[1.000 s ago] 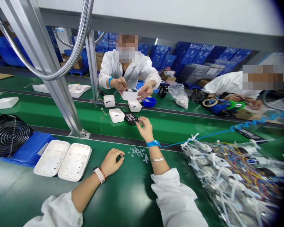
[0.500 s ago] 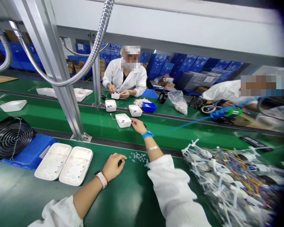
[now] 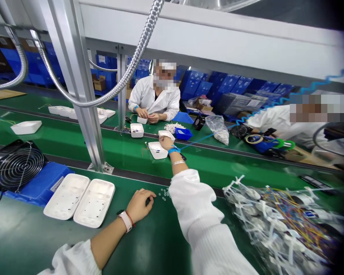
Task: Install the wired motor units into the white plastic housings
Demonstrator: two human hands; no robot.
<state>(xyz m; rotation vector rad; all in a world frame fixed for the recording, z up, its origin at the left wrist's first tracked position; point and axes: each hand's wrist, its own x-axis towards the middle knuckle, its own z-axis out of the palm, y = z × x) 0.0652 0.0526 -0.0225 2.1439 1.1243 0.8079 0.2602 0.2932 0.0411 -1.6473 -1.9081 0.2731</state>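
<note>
While the left hand [image 3: 141, 205] curls on the green bench [image 3: 150, 246] by small pale rings [image 3: 164, 193], the right hand [image 3: 166, 143] meets a white plastic box [image 3: 166, 134] beside a blue plastic tray [image 3: 184, 136], both grips unclear; a nearer white box [image 3: 158, 156] holds small dark parts [image 3: 157, 151].

On the tabletop [image 3: 149, 244], a fan [image 3: 21, 168], two casings [image 3: 94, 202] side by side, scattered rings [image 3: 164, 194] and a bundle of wired parts [image 3: 278, 225] run left to right, with a box [image 3: 158, 151] on the strip [image 3: 218, 164] behind
</note>
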